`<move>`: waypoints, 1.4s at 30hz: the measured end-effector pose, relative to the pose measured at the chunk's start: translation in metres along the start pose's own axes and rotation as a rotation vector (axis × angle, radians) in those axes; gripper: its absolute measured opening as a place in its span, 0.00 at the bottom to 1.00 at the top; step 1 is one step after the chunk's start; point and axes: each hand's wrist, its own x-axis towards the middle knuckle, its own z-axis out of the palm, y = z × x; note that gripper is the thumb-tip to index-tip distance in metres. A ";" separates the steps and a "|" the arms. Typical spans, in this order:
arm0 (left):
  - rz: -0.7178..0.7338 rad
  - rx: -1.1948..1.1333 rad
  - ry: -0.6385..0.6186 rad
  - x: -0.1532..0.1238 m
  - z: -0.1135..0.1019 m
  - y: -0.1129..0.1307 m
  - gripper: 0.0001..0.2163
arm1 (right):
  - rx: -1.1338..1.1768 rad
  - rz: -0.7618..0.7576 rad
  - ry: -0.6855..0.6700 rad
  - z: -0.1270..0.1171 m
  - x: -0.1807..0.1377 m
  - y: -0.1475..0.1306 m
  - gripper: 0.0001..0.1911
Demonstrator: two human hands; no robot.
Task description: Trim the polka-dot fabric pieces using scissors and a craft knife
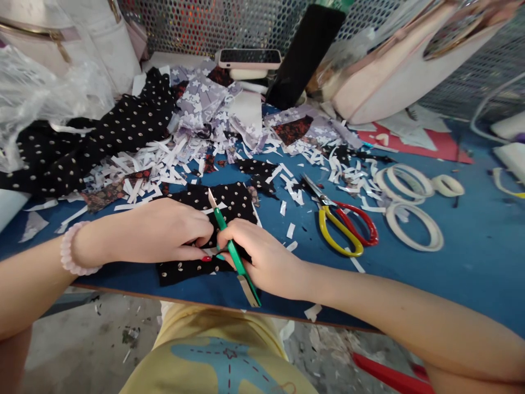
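My left hand lies curled on a black polka-dot fabric piece at the near edge of the blue table, fingers pinched down on the cloth. A pink bead bracelet circles that wrist. My right hand grips a green-handled craft knife, its blade pointing away from me over the fabric. The two hands nearly touch at the fingertips.
Yellow-and-red scissors lie right of the fabric. White tape rolls sit further right. White paper strips, polka-dot cloth and lilac floral cloth cover the back. A phone and pale bags stand behind.
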 end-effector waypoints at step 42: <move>-0.021 -0.219 -0.131 0.005 -0.013 -0.004 0.10 | 0.264 -0.204 -0.158 -0.062 0.001 0.007 0.14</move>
